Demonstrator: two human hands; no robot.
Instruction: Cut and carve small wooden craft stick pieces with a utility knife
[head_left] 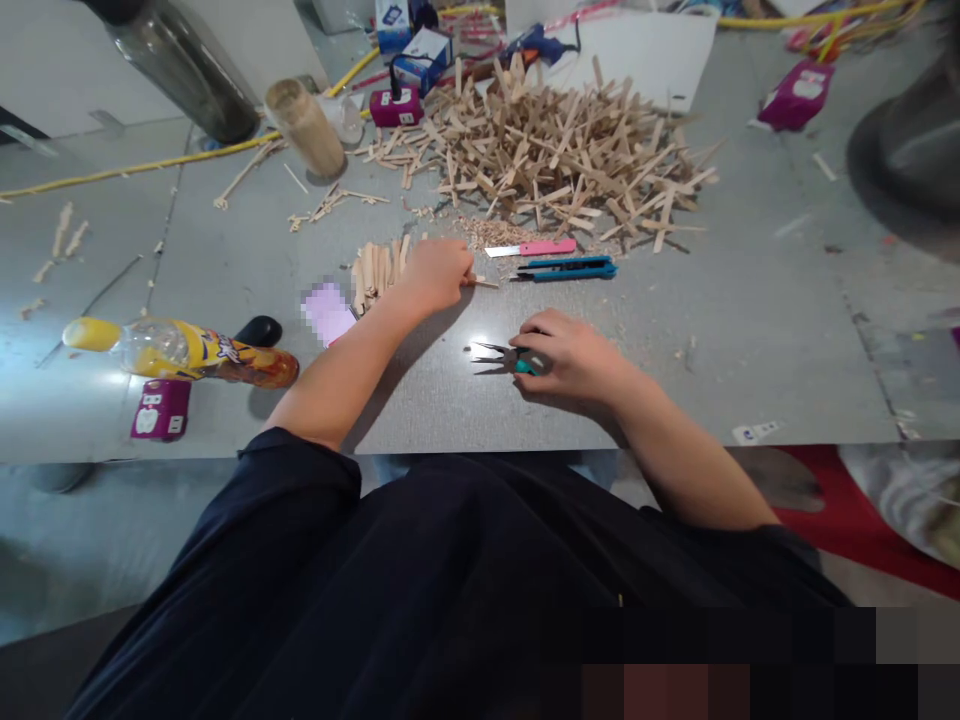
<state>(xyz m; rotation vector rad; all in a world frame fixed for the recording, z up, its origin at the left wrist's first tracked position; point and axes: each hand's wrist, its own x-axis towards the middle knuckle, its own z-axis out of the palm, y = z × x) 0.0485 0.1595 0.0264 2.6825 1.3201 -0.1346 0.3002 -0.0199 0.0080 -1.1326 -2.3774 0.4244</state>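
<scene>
My right hand (pixel 581 358) is closed around a pair of needle-nose pliers (pixel 501 358) with teal on the handles. The plier jaws are spread and point left, just above the grey table (pixel 720 340). Close to the row of wooden sticks (pixel 375 268), my left hand (pixel 441 272) has its fingers pinched together on a small wooden stick (pixel 484 283), whose end sticks out to the right. Beyond the hands lie a pink-handled knife (pixel 547 247) and a blue utility knife (pixel 574 268). The fingers of my left hand partly hide the stick they hold.
A big heap of wooden sticks (pixel 562 150) covers the back middle, with a glue gun (pixel 544 42) behind it. A jar (pixel 306 130) stands back left. A drink bottle (pixel 187 350) lies near my left forearm, beside a purple box (pixel 160 410).
</scene>
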